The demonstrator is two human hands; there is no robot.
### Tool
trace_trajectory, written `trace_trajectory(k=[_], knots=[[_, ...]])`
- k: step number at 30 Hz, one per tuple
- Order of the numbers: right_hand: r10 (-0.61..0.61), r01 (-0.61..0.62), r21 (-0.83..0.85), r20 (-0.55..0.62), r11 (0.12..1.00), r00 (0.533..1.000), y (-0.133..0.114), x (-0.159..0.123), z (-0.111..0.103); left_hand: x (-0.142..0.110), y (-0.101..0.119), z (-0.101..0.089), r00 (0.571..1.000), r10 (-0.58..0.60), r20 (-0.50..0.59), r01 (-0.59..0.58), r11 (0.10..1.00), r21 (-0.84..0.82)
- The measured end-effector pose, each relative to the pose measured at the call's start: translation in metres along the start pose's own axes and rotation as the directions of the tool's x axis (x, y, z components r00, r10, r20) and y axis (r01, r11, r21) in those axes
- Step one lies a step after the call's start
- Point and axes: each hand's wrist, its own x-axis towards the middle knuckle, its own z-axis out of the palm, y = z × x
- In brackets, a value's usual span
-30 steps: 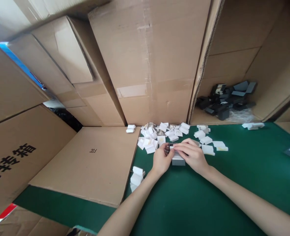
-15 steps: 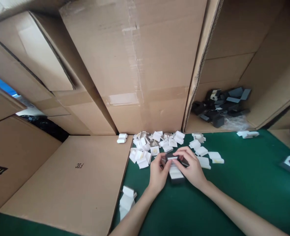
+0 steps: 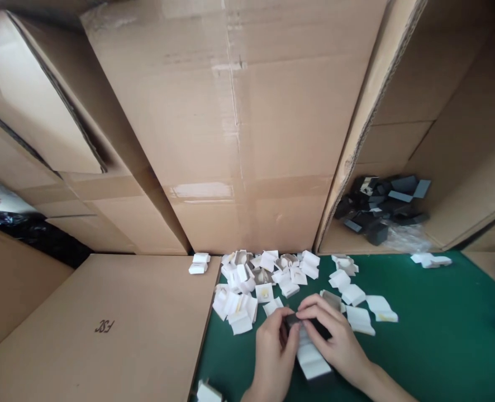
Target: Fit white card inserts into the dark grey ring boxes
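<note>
Low in the middle of the head view, my left hand (image 3: 272,352) pinches the left side of a small black box (image 3: 291,320). My right hand (image 3: 335,340) has its fingertips closed on the right side of the same box. A white folded insert (image 3: 312,357) extends from it toward me, between my hands, with a dark edge at its near end. My fingers hide much of the box, so I cannot tell whether the insert is attached. Just beyond my hands lie many folded white paper pieces (image 3: 241,304).
A flat cardboard flap (image 3: 147,312) covers the left of the green tabletop (image 3: 419,357). Tall cartons (image 3: 251,139) wall off the back. An open carton (image 3: 402,142) at the right holds a heap of black box pieces (image 3: 381,206) and clear plastic. More white pieces (image 3: 358,319) lie right of my hands.
The camera view has tilted, so the hands and table appear lower. Both hands keep hold of the black box, which has turned slightly, and more of the white insert shows.
</note>
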Motion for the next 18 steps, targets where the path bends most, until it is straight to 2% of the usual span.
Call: trace_trajectory(k=[7, 13, 18], knots=[[-0.011, 0.012, -0.014, 0.035, 1.0, 0.999, -0.0018, -0.0029, -0.0029, -0.0008, 0.0005, -0.0032, 0.999, 0.026, 0.047, -0.025, 1.0, -0.003], [-0.018, 0.019, -0.008, 0.079, 1.0, 0.997, -0.0004, -0.0054, -0.0051, -0.0056, 0.0033, -0.0036, 0.999, 0.023, 0.043, -0.023, 1.0, 0.0], [-0.024, 0.028, -0.048, 0.089, 0.998, 0.996, -0.0036, -0.0047, -0.0039, -0.0022, 0.003, -0.0055, 0.999, 0.051, 0.013, -0.05, 0.996, -0.08]])
